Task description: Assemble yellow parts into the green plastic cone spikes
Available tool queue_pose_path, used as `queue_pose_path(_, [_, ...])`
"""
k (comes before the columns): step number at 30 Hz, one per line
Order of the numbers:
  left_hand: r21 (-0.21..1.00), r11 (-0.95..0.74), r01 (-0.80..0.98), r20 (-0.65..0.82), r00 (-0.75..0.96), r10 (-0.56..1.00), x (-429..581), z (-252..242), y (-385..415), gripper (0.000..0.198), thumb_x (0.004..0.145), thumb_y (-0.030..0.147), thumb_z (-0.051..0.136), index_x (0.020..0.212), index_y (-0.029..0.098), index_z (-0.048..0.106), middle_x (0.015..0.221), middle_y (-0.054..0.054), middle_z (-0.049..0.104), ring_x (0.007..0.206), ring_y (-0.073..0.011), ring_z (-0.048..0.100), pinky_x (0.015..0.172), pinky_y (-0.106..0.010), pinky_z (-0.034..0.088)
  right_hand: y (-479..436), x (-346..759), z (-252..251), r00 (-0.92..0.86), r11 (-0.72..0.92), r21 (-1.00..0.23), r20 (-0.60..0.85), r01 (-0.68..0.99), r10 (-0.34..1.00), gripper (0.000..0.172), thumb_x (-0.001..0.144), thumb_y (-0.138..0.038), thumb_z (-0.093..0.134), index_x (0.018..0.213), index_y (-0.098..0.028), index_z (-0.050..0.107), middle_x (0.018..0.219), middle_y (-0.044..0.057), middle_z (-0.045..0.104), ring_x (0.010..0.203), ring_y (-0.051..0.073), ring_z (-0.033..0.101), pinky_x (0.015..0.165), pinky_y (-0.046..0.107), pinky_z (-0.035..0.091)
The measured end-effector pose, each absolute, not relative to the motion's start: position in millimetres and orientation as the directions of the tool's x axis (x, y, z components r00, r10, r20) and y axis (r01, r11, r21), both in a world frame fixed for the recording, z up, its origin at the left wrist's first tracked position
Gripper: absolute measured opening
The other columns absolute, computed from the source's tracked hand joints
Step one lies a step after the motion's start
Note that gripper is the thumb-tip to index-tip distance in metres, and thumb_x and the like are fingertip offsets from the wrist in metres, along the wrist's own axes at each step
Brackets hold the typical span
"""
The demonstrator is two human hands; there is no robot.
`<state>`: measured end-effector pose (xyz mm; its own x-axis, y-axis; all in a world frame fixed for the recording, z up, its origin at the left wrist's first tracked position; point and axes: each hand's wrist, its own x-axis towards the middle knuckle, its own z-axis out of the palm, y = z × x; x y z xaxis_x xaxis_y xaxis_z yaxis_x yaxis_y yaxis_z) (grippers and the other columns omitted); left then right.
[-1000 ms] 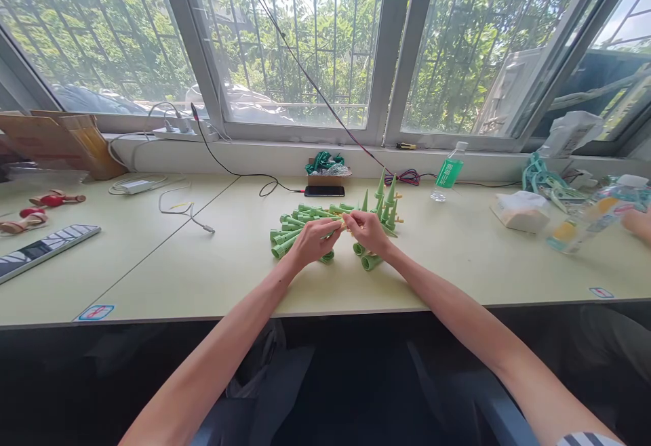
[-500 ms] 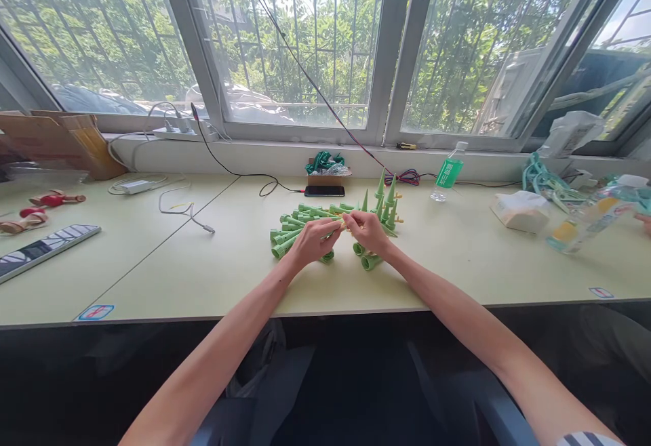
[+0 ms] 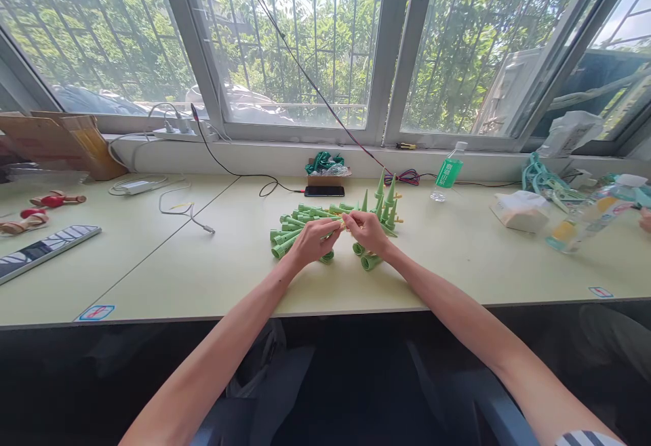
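My left hand (image 3: 312, 240) and my right hand (image 3: 369, 230) meet over a heap of green plastic cone spikes (image 3: 295, 224) in the middle of the pale green table (image 3: 203, 270). Both hands are closed in a pinch on one green spike with a small yellow-orange part (image 3: 342, 226) held between them. Several spikes lie flat to the left of my hands. A few stand upright (image 3: 385, 195) just behind my right hand, and two lie below it (image 3: 370, 261).
A black phone (image 3: 324, 190), a small box of green parts (image 3: 325, 167) and a green-labelled bottle (image 3: 448, 172) sit behind the heap. Cables and a power strip (image 3: 175, 133) lie at back left. Bottles, a tissue pack (image 3: 521, 210) and another person's hand (image 3: 645, 218) are at right.
My hands have stayed in place on the spike. The other person's hand at the far right has drawn back toward the frame's edge.
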<state>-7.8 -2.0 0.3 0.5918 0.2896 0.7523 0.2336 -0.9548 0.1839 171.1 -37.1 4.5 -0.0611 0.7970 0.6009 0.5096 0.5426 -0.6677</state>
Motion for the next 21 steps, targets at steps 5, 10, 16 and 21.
queue_pose_path(5, [0.187,-0.953,0.239,0.747,0.595,0.296,-7.4,-1.1,-0.8,0.024,0.096,0.026,0.045,0.077,0.019,0.058,0.061,0.001,0.048,0.055,-0.0112,0.042,0.055,-0.025,0.034,-36.6,170.7,4.2,-0.062,0.545,-0.667,0.603,0.508,0.795,0.051,0.092,-0.057,0.044,0.058,-0.019,0.044,0.051,-0.003,0.04,0.05,0.01,0.035,0.051,0.025,0.03])
queue_pose_path(10, [0.244,-0.936,0.255,0.76,0.549,0.348,-5.9,-2.6,0.1,0.018,0.094,0.028,0.051,0.09,0.018,0.065,0.075,-0.004,0.066,0.064,-0.0127,0.056,0.061,-0.025,0.043,-34.9,171.0,2.7,-0.055,0.539,-0.671,0.599,0.509,0.799,0.051,0.092,-0.056,0.043,0.058,-0.019,0.045,0.052,-0.002,0.043,0.049,0.01,0.036,0.05,0.025,0.03])
queue_pose_path(16, [0.41,-0.883,0.229,0.754,0.459,0.47,-2.8,0.6,-3.6,0.022,0.09,0.036,0.059,0.094,0.017,0.07,0.088,-0.008,0.073,0.072,-0.015,0.065,0.057,-0.023,0.05,-35.0,172.0,2.9,-0.027,0.528,-0.672,0.604,0.52,0.796,0.053,0.091,-0.06,0.044,0.057,-0.02,0.042,0.05,-0.003,0.039,0.049,0.01,0.034,0.05,0.025,0.028])
queue_pose_path(21, [0.642,-0.75,0.157,0.652,0.403,0.642,-1.8,1.0,-1.4,0.03,0.083,0.042,0.066,0.1,0.018,0.071,0.091,-0.007,0.073,0.067,-0.0158,0.066,0.052,-0.025,0.056,-37.3,172.3,5.4,-0.017,0.534,-0.677,0.611,0.506,0.791,0.052,0.09,-0.061,0.046,0.058,-0.019,0.042,0.051,-0.004,0.038,0.05,0.009,0.032,0.05,0.025,0.028])
